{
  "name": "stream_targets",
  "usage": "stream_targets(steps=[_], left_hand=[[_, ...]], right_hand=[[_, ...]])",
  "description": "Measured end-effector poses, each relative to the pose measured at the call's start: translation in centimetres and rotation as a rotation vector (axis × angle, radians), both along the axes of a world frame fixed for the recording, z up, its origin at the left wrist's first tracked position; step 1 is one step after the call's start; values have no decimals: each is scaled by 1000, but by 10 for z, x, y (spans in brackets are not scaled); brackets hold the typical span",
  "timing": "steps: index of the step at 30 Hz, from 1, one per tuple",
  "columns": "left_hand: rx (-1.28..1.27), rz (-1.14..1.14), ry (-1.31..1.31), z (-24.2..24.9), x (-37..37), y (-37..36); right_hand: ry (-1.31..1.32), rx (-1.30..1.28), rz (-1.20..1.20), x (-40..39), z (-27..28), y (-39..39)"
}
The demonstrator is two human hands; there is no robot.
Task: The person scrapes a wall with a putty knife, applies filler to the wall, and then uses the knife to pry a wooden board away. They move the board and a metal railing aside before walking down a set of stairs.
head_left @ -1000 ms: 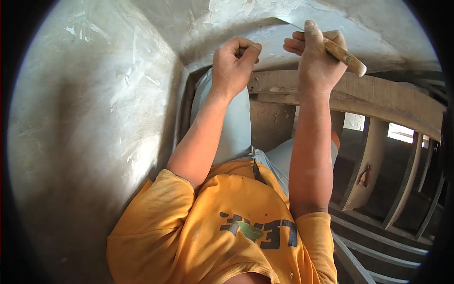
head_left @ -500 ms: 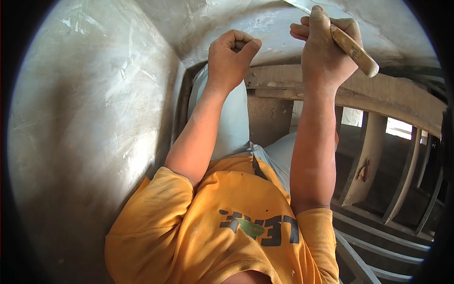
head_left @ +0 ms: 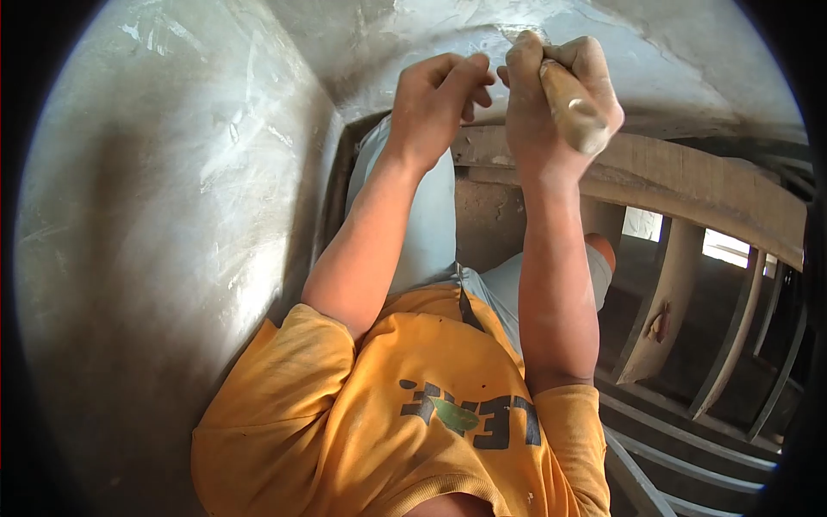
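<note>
My right hand (head_left: 551, 95) is fisted tight round a pale wooden tool handle (head_left: 572, 108), butt end toward me; the working end is hidden behind my fingers, up against the grey plastered wall (head_left: 172, 215). My left hand (head_left: 438, 99) is loosely curled, fingertips near the right hand's, holding nothing I can see. Both raised at the plaster curve above a wooden beam (head_left: 689, 177).

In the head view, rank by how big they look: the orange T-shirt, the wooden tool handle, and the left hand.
1. orange T-shirt, though it sits nearest the camera.
2. left hand.
3. wooden tool handle.
</note>
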State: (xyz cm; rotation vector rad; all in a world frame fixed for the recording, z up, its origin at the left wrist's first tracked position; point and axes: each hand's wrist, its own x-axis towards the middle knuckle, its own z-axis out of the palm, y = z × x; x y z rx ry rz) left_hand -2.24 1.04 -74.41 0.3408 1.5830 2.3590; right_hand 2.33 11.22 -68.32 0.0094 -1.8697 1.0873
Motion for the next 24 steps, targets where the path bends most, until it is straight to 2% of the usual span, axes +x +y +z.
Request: stream_targets(steps=[2, 3, 6, 8, 10, 13, 15, 18, 20, 21, 24], left_hand=[[66, -41, -21, 7, -3, 5], [76, -105, -70, 8, -7, 8], [165, -174, -222, 10, -11, 21], [275, -68, -179, 12, -10, 26], [295, -88, -228, 9, -18, 30], [315, -67, -266, 10, -19, 35], [322, 9, -243, 15, -13, 39], [387, -2, -240, 19, -11, 39], [332, 4, -321, 24, -11, 40], [326, 3, -323, 25, -10, 38], [298, -4, -325, 29, -10, 38]], right_hand=[[-36, 248, -131, -1, -6, 5], [-53, 136, -107, -1, -6, 3], [35, 118, -115, -6, -10, 1], [-34, 115, -134, 0, -5, 3], [-222, 101, -124, 1, -1, 4], [-356, 80, -183, 5, -3, 13], [-391, 63, -135, 7, -2, 21], [-439, 33, -56, 12, -1, 36], [-468, 158, -8, 14, 1, 50], [-399, 303, -102, 12, 1, 54], [-296, 419, -33, 2, 4, 68]])
